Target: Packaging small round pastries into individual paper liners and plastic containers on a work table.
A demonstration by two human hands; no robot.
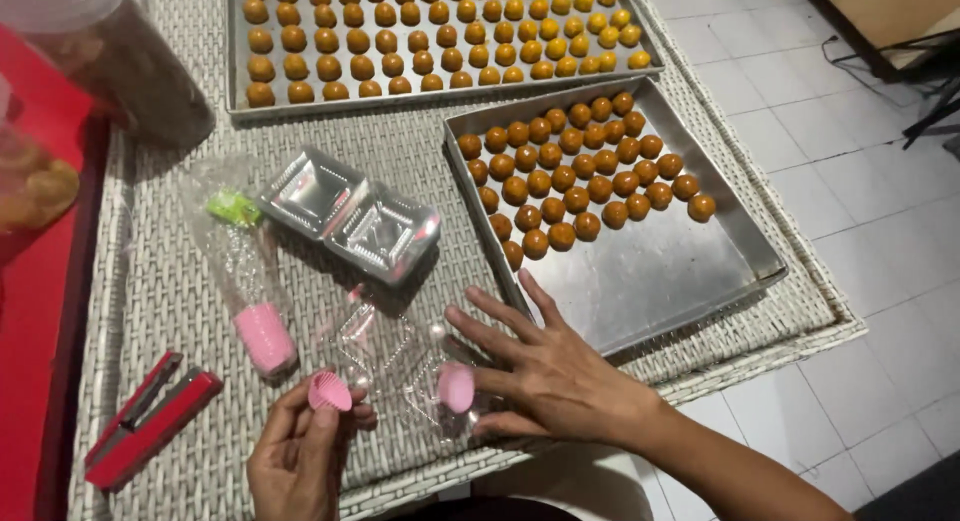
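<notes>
The left hand point(300, 461) is pinching a pink paper cup point(329, 391) by its rim, light and easily crushed, while the right hand point(545, 366), fingers spread, is pressing another cup point(456, 386) into the clear box point(400, 366).

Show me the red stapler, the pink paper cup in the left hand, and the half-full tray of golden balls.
red stapler point(150, 418), head view, middle of its body.
pink paper cup point(329, 391), head view, its pleated side.
half-full tray point(670, 266), head view, bare metal floor.
</notes>
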